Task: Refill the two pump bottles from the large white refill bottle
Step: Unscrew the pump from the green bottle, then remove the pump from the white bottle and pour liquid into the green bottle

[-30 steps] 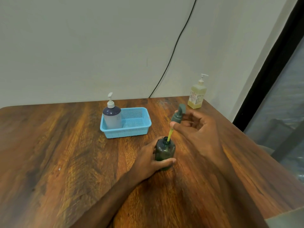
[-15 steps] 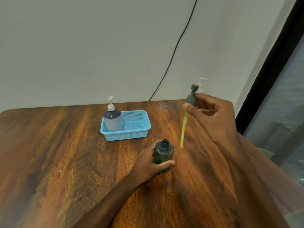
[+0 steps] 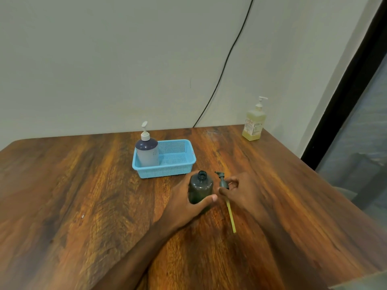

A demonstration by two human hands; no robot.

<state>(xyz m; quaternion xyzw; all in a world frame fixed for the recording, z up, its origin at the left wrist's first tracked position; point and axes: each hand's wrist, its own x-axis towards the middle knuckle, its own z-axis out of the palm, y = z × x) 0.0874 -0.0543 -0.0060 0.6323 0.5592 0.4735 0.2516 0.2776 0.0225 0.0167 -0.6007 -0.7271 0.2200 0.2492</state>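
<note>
Dark green and uncapped, the pump bottle stands upright on the wooden table at our centre, our left hand wrapped closed around its body. At its three o'clock our right hand pinches the removed pump head, whose yellow tube slants toward five o'clock. At eleven o'clock a white-pump bottle stands in the blue basket; a yellow soap bottle sits at one o'clock.

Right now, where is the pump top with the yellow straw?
The pump top is in the right hand, low over the table, just right of the open dark green bottle.
</note>
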